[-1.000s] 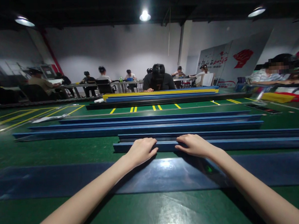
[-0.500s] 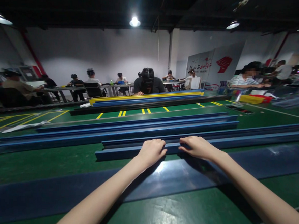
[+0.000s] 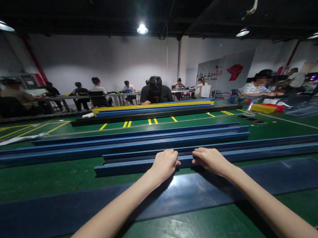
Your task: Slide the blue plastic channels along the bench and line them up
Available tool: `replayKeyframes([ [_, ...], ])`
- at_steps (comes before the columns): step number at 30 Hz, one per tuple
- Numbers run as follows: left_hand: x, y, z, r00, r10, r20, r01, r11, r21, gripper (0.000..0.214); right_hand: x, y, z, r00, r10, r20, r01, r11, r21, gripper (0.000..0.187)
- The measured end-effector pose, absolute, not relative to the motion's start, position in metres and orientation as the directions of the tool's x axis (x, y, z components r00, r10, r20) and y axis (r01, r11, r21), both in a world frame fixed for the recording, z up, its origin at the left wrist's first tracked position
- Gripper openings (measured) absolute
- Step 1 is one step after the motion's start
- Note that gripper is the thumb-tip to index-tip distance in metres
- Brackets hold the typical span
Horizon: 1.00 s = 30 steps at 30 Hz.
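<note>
In the head view, a long blue channel (image 3: pixel 271 153) with raised side walls lies across the green table. Over its near wall my left hand (image 3: pixel 166 163) is closed, fingers curled down and thumb on the near side. A short gap to the right, my right hand (image 3: pixel 208 159) is closed over the same wall in a similar way. Most fingertips are hidden behind the wall and the hands. Nearer to me, under my forearms, a flat glossy dark blue strip (image 3: pixel 164 201) lies along the table.
Farther off lie more blue channels (image 3: pixel 139 145), a black channel (image 3: pixel 137 117) and a yellow one (image 3: pixel 153 106). White paper (image 3: pixel 21 139) is at left; a phone (image 3: pixel 252 119) and a yellow bag (image 3: pixel 266 108) are at right. A person (image 3: pixel 156 92) sits opposite; several others sit beyond.
The view has tilted up slightly and shifted. My hands sit a little farther right along the blue channel, both still closed over its near wall.
</note>
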<state>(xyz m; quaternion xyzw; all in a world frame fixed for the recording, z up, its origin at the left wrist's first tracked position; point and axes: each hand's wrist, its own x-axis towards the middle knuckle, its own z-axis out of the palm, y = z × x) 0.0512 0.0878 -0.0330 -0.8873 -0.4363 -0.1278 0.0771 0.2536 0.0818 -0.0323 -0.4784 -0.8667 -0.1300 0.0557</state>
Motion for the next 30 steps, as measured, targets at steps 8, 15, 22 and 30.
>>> replayKeyframes([
  [8,0.025,0.086,-0.026,0.573,0.783,0.242,0.817,-0.571,-0.086,0.011,0.225,0.089,-0.031,-0.533,0.812,0.24,0.846,0.513,0.143,0.022],
  [15,-0.018,0.085,-0.022,0.491,0.851,0.188,0.871,-0.481,-0.095,0.006,0.198,0.093,-0.029,-0.542,0.79,0.285,0.84,0.51,0.184,0.023],
  [22,-0.058,0.081,-0.017,0.377,0.917,0.13,0.923,-0.36,-0.135,0.007,0.246,0.088,-0.031,-0.465,0.835,0.295,0.885,0.427,0.187,0.013],
  [30,-0.056,0.079,-0.004,0.343,0.938,0.05,0.931,-0.332,-0.15,0.009,0.264,0.093,-0.034,-0.431,0.834,0.346,0.902,0.388,0.188,0.022],
])
